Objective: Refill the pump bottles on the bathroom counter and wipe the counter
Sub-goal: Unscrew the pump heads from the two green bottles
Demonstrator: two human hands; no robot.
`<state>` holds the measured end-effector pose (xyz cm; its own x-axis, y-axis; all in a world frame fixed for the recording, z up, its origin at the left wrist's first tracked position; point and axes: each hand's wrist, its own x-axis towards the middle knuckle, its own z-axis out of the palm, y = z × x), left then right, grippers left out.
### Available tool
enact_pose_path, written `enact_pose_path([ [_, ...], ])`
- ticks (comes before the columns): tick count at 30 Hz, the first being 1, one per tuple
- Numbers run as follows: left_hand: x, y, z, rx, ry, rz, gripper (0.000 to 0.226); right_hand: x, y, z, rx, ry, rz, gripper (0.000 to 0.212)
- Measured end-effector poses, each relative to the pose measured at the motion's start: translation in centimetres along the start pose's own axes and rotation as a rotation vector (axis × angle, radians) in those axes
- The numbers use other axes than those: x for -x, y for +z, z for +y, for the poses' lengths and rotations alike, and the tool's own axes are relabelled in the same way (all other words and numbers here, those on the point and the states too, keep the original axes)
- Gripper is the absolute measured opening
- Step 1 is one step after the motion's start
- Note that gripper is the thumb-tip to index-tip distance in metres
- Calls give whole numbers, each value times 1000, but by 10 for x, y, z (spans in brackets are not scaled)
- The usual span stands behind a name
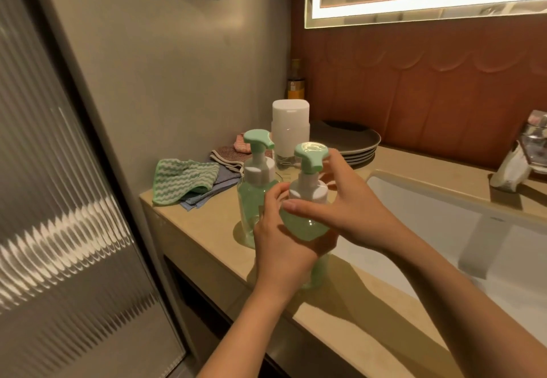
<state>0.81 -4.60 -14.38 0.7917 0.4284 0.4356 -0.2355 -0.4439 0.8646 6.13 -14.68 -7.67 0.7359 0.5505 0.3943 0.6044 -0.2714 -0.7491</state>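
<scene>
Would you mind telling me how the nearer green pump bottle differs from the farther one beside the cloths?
The nearer green-tinted clear plastic pump bottle is held by the left hand and right hand; the farther green-tinted clear plastic pump bottle stands untouched. The nearer is by the sink, the farther by the folded cloths. Both have mint pump heads and white collars.

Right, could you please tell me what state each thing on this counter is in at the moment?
near pump bottle: upright, pump head on, held in both hands
left hand: grips its body
right hand: curled round its white collar
far pump bottle: standing on the counter, pump head on, untouched
white container: upright, capped
cloths: folded, piled
plates: stacked
mirror light: on
</scene>
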Motion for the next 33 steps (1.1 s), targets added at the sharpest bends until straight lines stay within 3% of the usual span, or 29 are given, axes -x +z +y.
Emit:
enact_pose_path([
  [4, 1, 1, -3, -13, 3, 0, 81, 1, -6, 1, 18, -37, 62, 77],
  [11, 0, 1, -2, 2, 13, 16, 82, 3, -10, 0, -122, 30, -128, 55],
  [14, 0, 1, -1, 18, 15, 28, 84, 3, -4, -3, -16, 0, -32, 50],
  [20, 1, 1, 1, 3, 19, 37, 78, 2, -9, -1, -28, -86, 83, 69],
  [26, 1, 0, 3, -16, 6, 21, 74, 0, -21, -6, -194, -142, 225, 84],
  [33, 2, -1, 3, 2, 7, 17, 71, 1, -38, -7, -338, -105, 387, 77],
])
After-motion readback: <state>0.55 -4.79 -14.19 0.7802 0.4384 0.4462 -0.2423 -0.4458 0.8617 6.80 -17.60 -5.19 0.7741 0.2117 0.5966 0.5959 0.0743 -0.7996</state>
